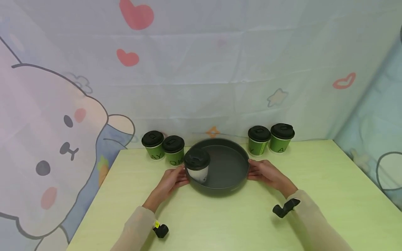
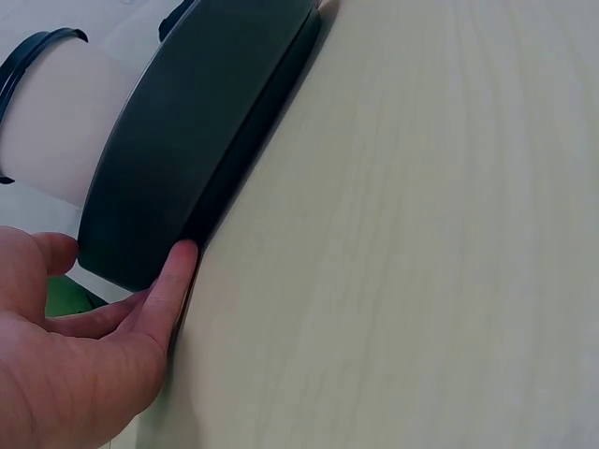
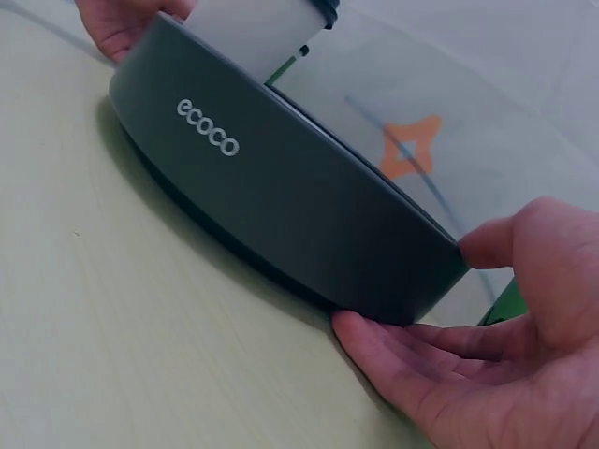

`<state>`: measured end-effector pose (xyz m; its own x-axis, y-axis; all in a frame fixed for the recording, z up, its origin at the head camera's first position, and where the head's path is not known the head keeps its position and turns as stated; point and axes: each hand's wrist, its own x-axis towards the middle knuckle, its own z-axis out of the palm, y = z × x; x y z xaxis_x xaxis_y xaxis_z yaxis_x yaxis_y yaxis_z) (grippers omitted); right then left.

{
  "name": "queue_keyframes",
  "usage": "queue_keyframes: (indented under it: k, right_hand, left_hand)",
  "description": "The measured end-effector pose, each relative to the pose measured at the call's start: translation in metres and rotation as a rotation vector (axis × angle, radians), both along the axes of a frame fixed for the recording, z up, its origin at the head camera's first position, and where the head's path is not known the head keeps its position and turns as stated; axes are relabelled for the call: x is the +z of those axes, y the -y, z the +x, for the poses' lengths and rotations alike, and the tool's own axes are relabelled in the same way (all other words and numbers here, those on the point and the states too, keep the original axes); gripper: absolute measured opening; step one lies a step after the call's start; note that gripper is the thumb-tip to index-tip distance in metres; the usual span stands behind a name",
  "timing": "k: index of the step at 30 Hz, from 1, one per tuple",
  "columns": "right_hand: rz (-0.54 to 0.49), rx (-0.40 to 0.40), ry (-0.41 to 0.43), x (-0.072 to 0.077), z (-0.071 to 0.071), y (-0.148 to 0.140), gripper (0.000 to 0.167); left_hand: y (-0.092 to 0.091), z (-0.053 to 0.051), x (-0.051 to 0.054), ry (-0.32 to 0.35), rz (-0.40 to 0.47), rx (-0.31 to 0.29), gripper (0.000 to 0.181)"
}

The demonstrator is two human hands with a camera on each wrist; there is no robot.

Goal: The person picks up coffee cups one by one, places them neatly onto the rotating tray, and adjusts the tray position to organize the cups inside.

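Note:
A round dark grey tray (image 1: pixel 227 167) with a raised wall is at the middle of the table, held between both hands. On its left side my left hand (image 1: pixel 172 180) grips it, thumb by the rim and fingertips at the lower edge (image 2: pixel 70 341). My right hand (image 1: pixel 267 174) holds the opposite side the same way, as the right wrist view shows (image 3: pixel 510 346). Inside the tray, against its left wall, stands a white paper cup (image 1: pixel 198 174) with a black lid. Whether the tray's base touches the table is hard to tell.
Two green cups with black lids, one outer (image 1: pixel 155 152) and one inner (image 1: pixel 174 157), stand left of the tray. Two more green cups (image 1: pixel 257 147) (image 1: pixel 279 144) stand behind my right hand. A printed cloth (image 1: pixel 201 69) hangs behind the pale table (image 1: pixel 216 223).

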<state>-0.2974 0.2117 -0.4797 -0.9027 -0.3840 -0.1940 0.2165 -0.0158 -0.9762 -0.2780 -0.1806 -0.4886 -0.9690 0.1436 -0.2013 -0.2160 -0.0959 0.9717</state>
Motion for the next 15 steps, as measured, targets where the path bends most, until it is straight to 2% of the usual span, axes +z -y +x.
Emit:
queue_keyframes:
  k: [5, 12, 15]
  right_hand:
    - [-0.025, 0.016, 0.051, -0.0014, 0.0008, -0.0033, 0.046]
    - [-0.029, -0.006, -0.008, -0.0050, -0.0014, 0.0004, 0.053]
    - [-0.033, -0.011, 0.014, -0.0053, -0.0014, 0.0002, 0.051]
  left_hand:
    - [0.0006, 0.0002, -0.0007, 0.000, -0.004, -0.002, 0.049]
    - [0.0013, -0.0011, -0.0019, -0.005, -0.007, -0.007, 0.050]
    - [0.0010, -0.0022, -0.0024, -0.009, -0.003, -0.015, 0.051]
